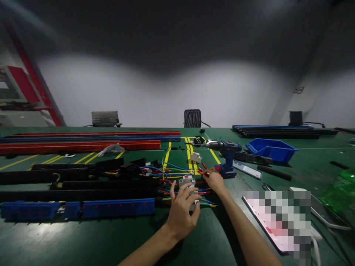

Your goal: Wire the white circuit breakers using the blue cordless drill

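Observation:
My left hand (183,208) curves over a white circuit breaker (187,180), its fingers and thumb around the breaker's sides. Much of that breaker is hidden under the fingers. To the right, my right hand (215,180) is closed in a pinch on something small, with thin red and dark bits showing at the fingertips; I cannot make out what it is. Loose coloured wires (166,168) run from the black strips toward both hands. Another white circuit breaker (195,157) rests on the table beyond them. A blue cordless drill (227,157) stands just past my right hand.
Black strips (111,194) and a blue socket strip (119,210) lie at left, with red profiles (83,146) behind. A blue bin (271,150), dark profiles (277,130) and a partly blurred pink-edged device (255,212) occupy the right side of the green table (111,240).

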Action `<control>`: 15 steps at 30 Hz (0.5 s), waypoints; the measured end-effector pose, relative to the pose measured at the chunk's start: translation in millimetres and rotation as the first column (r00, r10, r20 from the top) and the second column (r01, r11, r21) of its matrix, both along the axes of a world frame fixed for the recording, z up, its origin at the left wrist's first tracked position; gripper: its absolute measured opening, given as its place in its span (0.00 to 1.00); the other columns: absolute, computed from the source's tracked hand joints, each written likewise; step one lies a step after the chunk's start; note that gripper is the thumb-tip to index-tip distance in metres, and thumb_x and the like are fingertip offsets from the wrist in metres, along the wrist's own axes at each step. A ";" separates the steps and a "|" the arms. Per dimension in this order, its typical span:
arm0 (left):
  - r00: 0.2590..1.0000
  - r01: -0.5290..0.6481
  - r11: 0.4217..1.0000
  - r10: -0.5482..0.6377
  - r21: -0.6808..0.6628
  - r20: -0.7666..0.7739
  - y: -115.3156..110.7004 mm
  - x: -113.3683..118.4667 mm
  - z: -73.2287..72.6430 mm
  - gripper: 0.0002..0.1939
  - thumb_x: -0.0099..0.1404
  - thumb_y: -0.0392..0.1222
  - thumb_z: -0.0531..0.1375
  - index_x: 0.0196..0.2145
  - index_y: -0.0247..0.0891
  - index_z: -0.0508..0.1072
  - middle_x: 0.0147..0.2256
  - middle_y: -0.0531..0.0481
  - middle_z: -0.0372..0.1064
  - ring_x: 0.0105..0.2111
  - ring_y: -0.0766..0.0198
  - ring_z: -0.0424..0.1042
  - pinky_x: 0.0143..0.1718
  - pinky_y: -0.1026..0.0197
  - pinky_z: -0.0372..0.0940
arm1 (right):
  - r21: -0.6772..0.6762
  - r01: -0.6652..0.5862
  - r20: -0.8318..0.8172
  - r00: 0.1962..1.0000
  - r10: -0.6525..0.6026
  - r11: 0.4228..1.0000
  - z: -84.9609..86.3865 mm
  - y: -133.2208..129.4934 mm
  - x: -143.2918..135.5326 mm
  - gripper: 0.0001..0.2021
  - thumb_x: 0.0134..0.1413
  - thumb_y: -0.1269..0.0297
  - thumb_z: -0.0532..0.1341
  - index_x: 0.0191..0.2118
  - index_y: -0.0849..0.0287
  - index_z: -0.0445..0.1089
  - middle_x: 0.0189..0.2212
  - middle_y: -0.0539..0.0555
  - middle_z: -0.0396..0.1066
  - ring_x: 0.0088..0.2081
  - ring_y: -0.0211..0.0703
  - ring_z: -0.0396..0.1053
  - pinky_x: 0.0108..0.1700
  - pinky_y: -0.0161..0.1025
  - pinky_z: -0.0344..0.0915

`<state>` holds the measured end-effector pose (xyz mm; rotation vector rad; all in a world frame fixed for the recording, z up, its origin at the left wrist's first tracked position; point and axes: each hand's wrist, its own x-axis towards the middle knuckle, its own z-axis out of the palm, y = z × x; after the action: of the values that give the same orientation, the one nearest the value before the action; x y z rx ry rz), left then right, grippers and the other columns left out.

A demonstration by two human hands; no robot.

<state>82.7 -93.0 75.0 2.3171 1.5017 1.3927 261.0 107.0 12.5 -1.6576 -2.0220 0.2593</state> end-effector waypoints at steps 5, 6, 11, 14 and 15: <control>1.000 -0.018 1.000 0.018 0.019 0.000 2.1 -3.0 1.6 0.09 0.65 0.36 0.58 0.40 0.47 0.75 0.47 0.52 0.74 0.57 0.53 0.66 0.66 0.33 0.31 | -0.026 -0.034 -0.139 0.990 0.030 0.999 9.0 0.1 0.0 0.09 0.58 0.66 0.57 0.41 0.58 0.73 0.48 0.62 0.68 0.49 0.52 0.67 0.47 0.42 0.60; 1.000 -0.024 0.999 0.024 0.025 0.003 3.4 -4.6 1.8 0.09 0.65 0.36 0.58 0.40 0.47 0.75 0.48 0.52 0.74 0.56 0.53 0.66 0.66 0.33 0.31 | -0.035 -0.053 -0.182 0.982 0.045 0.998 12.6 0.8 0.4 0.09 0.59 0.66 0.56 0.42 0.59 0.72 0.47 0.62 0.69 0.48 0.52 0.68 0.48 0.43 0.60; 0.996 -0.083 0.995 0.082 0.058 0.026 14.2 -16.5 -1.2 0.12 0.67 0.37 0.58 0.46 0.49 0.73 0.50 0.53 0.73 0.57 0.54 0.66 0.66 0.34 0.30 | -0.107 -0.365 -0.452 0.846 0.282 0.925 36.1 -1.7 -0.2 0.12 0.60 0.57 0.58 0.42 0.60 0.70 0.38 0.56 0.71 0.41 0.46 0.68 0.44 0.40 0.62; 0.990 -0.141 0.988 0.141 0.061 0.015 21.7 -22.5 -7.2 0.19 0.68 0.37 0.57 0.55 0.50 0.69 0.53 0.51 0.72 0.57 0.54 0.65 0.66 0.36 0.33 | -0.145 -0.619 -0.606 0.672 0.425 0.772 49.0 -13.6 -2.6 0.19 0.54 0.49 0.65 0.42 0.60 0.70 0.35 0.52 0.71 0.36 0.40 0.67 0.40 0.37 0.63; 0.987 -0.159 0.985 0.159 0.059 0.015 23.8 -23.7 -9.6 0.21 0.68 0.38 0.57 0.57 0.49 0.67 0.54 0.50 0.71 0.57 0.54 0.65 0.66 0.36 0.35 | -0.155 -0.684 -0.648 0.615 0.449 0.713 52.5 -18.3 -3.4 0.20 0.51 0.48 0.67 0.41 0.60 0.71 0.34 0.51 0.71 0.35 0.39 0.67 0.40 0.37 0.63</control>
<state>59.0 -69.1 65.5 2.2636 1.6987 1.5030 257.6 88.7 64.9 -0.8429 -2.0130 1.3160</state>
